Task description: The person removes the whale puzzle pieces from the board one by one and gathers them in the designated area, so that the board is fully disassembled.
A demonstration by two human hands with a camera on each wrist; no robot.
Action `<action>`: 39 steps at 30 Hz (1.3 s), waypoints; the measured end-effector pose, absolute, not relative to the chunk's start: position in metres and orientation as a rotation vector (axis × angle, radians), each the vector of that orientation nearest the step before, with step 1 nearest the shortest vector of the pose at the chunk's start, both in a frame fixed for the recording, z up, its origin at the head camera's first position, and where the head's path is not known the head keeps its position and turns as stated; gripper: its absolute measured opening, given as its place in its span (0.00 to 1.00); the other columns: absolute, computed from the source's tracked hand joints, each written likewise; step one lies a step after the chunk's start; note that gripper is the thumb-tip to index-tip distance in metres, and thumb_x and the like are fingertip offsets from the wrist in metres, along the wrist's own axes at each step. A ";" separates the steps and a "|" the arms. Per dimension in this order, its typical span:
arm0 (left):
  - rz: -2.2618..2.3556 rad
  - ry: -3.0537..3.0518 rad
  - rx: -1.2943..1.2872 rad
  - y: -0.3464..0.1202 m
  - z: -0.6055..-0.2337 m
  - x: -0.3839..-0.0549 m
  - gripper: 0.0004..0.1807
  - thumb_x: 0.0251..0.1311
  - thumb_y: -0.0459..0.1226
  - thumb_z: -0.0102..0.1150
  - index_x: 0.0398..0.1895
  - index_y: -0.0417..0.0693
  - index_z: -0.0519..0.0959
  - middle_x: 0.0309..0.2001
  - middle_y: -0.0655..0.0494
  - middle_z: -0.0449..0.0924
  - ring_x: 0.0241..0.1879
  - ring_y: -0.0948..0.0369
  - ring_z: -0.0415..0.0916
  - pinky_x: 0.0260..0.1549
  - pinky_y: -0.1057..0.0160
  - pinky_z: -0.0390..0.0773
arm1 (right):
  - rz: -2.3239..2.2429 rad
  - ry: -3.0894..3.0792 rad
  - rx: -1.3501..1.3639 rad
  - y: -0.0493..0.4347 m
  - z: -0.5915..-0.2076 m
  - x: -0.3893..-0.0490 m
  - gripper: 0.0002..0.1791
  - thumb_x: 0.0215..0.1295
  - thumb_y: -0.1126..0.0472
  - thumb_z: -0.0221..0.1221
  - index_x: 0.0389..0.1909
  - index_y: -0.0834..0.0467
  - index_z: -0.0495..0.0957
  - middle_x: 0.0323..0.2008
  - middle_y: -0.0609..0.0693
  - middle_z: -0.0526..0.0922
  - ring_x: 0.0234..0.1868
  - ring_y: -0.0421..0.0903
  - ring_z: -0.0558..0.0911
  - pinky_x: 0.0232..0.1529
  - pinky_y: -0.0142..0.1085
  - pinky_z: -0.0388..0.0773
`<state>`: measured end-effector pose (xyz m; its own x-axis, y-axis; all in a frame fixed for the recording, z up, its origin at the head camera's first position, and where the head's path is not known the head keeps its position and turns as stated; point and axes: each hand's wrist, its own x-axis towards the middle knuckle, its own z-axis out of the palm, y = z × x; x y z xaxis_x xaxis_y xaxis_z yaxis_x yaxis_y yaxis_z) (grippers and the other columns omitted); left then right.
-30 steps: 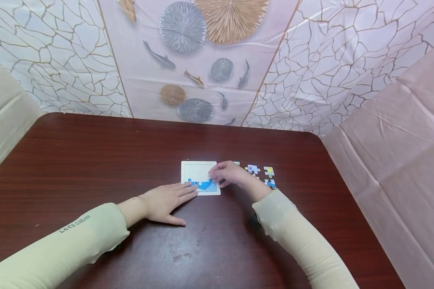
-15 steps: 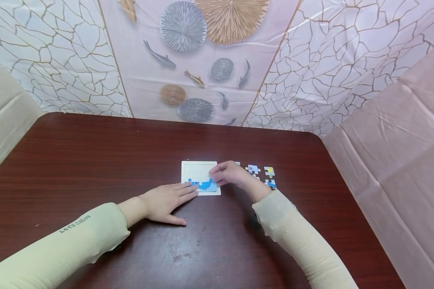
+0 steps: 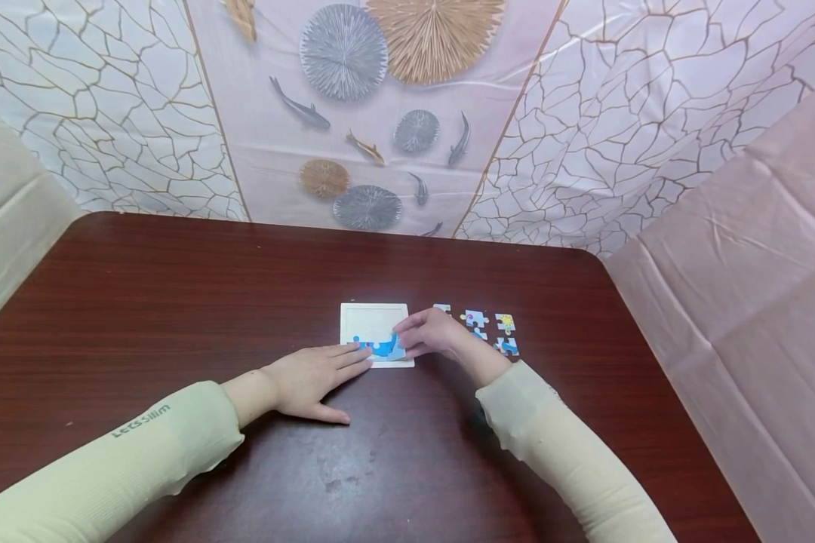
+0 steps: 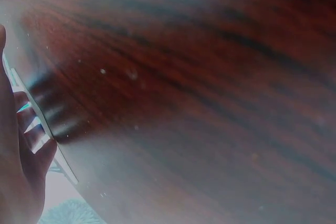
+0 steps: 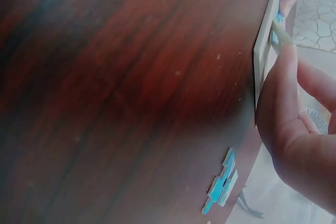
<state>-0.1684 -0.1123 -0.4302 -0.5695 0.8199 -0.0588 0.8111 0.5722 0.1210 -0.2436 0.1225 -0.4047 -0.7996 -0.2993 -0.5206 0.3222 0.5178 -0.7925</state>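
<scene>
A white puzzle board (image 3: 373,317) lies on the brown table, with blue puzzle pieces (image 3: 373,348) along the near side of its recess. My left hand (image 3: 315,377) rests flat with straight fingers over the board's near left corner, covering part of those pieces. In the left wrist view its fingers (image 4: 44,153) touch the board's edge. At the board's right side my right hand (image 3: 435,332) pinches a blue puzzle piece (image 5: 282,34) between thumb and fingers. The right wrist view shows this piece tilted up, one end at the board.
Several loose puzzle pieces lie right of the board, including one with a yellow sun (image 3: 505,323), one with a pink swirl (image 3: 475,318) and a blue one (image 3: 507,346). Behind the table (image 3: 210,264) hangs a patterned cloth (image 3: 367,136).
The puzzle piece in my right hand, lying flatter a second ago, now has its right side lifted. My right hand has shifted slightly, uncovering more of the loose pieces. My left hand stays put.
</scene>
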 end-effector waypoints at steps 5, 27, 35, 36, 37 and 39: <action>0.123 2.692 1.405 -0.112 -0.431 -0.168 0.45 0.58 0.63 0.48 0.71 0.45 0.57 0.72 0.51 0.55 0.72 0.52 0.52 0.66 0.55 0.62 | -1.279 2.138 0.033 0.124 -0.404 -0.241 0.17 0.59 0.72 0.59 0.50 0.68 0.77 0.36 0.59 0.83 0.23 0.41 0.81 0.34 0.35 0.83; 0.160 2.686 1.391 -0.112 -0.431 -0.168 0.45 0.57 0.63 0.49 0.70 0.45 0.58 0.72 0.50 0.56 0.71 0.51 0.53 0.66 0.55 0.62 | -1.329 2.149 0.016 0.154 -0.402 -0.243 0.18 0.60 0.72 0.57 0.52 0.70 0.75 0.34 0.56 0.82 0.26 0.42 0.81 0.38 0.39 0.83; 0.145 2.695 1.387 -0.112 -0.431 -0.168 0.45 0.57 0.63 0.49 0.70 0.45 0.58 0.72 0.51 0.56 0.71 0.52 0.53 0.66 0.55 0.62 | -1.347 2.158 -0.019 0.179 -0.400 -0.241 0.19 0.61 0.71 0.57 0.54 0.72 0.72 0.36 0.56 0.81 0.29 0.42 0.79 0.40 0.39 0.83; 0.145 2.695 1.381 -0.112 -0.431 -0.167 0.45 0.57 0.63 0.49 0.71 0.45 0.58 0.72 0.52 0.56 0.71 0.52 0.53 0.66 0.56 0.62 | -1.354 2.158 -0.016 0.182 -0.400 -0.241 0.19 0.61 0.72 0.57 0.54 0.72 0.72 0.35 0.55 0.81 0.29 0.42 0.79 0.39 0.39 0.83; 0.144 2.698 1.383 -0.112 -0.431 -0.167 0.45 0.57 0.63 0.49 0.71 0.45 0.58 0.72 0.51 0.56 0.71 0.52 0.53 0.66 0.56 0.62 | -1.359 2.157 -0.014 0.185 -0.399 -0.240 0.20 0.61 0.72 0.57 0.54 0.72 0.72 0.35 0.54 0.81 0.29 0.42 0.79 0.39 0.39 0.83; 0.145 2.702 1.389 -0.112 -0.431 -0.167 0.44 0.57 0.63 0.49 0.70 0.45 0.58 0.72 0.51 0.56 0.71 0.52 0.54 0.65 0.55 0.63 | -1.361 2.156 -0.013 0.191 -0.398 -0.239 0.20 0.61 0.71 0.56 0.55 0.73 0.71 0.33 0.52 0.81 0.29 0.41 0.79 0.38 0.38 0.83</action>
